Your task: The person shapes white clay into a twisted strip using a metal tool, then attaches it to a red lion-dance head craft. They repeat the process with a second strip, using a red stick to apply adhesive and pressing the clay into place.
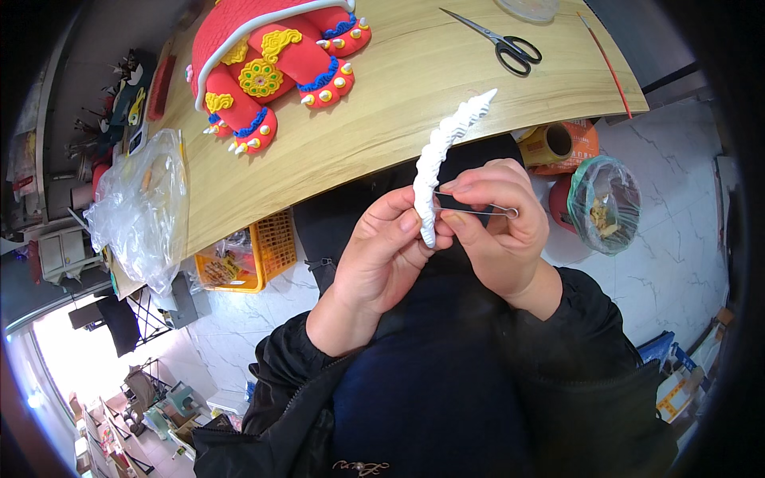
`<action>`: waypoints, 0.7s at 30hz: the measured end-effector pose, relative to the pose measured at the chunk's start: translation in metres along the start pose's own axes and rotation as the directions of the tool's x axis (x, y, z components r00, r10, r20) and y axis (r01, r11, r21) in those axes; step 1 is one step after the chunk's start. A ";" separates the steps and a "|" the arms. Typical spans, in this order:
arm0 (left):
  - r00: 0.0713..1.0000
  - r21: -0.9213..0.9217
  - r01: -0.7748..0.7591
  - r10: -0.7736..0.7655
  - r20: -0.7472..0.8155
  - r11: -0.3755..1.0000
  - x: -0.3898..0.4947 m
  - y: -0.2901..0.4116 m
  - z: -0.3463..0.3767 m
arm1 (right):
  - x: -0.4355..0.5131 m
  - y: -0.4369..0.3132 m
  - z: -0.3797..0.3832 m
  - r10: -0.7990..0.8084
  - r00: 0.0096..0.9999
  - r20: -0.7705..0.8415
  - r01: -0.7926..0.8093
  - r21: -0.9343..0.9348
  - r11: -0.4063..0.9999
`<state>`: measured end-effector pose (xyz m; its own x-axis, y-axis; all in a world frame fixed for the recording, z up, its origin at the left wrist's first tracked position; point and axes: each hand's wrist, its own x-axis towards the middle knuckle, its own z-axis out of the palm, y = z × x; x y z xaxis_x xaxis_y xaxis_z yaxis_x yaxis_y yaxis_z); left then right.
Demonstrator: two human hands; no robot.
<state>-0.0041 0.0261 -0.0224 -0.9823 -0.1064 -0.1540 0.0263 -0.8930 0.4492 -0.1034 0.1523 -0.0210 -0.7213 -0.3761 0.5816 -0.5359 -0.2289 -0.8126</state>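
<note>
A white, ridged, curved piece [439,149], tapering to a tip like a horn, stands over my lap in front of the table edge. My left hand [385,248] grips its lower end between thumb and fingers. A thin metal wire [478,211] with a small loop at its outer end runs from the piece's right side. My right hand [502,221] pinches the wire close to the white surface. Whether the wire ends enter the piece cannot be made out. On the table beyond sits a red sculpted creature [287,66] with yellow ornaments, blue frills and silvery claws.
Black-handled scissors [514,54] and a thin red stick [606,66] lie on the wooden table [382,131]. A clear plastic bag [140,209] drapes over its left edge. Below stand an orange basket [260,257] and a lined waste bin [606,203], left and right.
</note>
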 end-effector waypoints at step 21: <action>0.994 0.418 -0.072 0.100 -0.045 0.906 0.011 0.022 0.014 | 0.007 -0.002 -0.005 -0.255 0.957 0.142 0.284 -0.261 0.922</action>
<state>-0.0174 0.0111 -0.0016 -0.9655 -0.2144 -0.1478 0.0170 -0.6183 0.7857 -0.1091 0.1547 -0.0151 -0.4911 -0.4291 0.7580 -0.8141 -0.0834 -0.5747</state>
